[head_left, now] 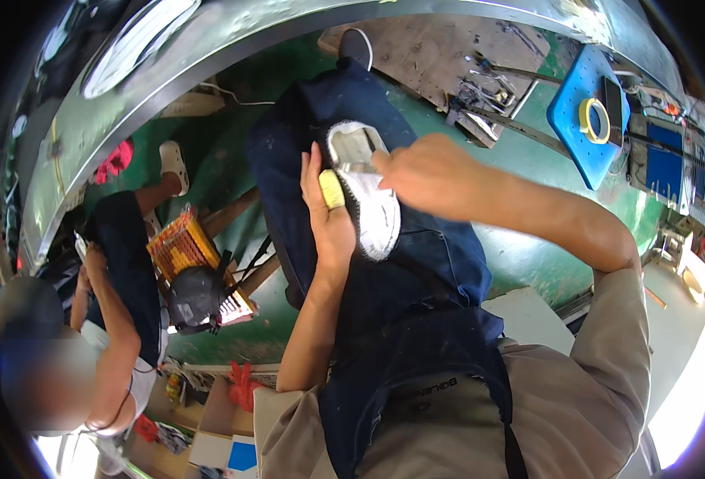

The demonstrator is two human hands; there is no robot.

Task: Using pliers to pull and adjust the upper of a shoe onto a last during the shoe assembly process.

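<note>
On the dark blue apron (448,255) over my lap lies a white shoe upper (378,227) with frayed edges and an open top. My left hand (328,227) grips its left side, and yellow tape (332,189) is wrapped round the thumb. From the right, my right hand (428,180) reaches over the shoe's opening with its fingers closed. A thin greyish piece (357,168) shows at those fingertips, across the opening. Motion blurs the hand, so I cannot make out what that piece is.
At left sits another person (117,319) with their hands at a small object. A yellow-orange slatted stool (181,239) with a black bag (197,295) stands between us. Far right, a blue stool (572,112) bears a tape roll (594,121). Tools lie on a board (424,56) ahead.
</note>
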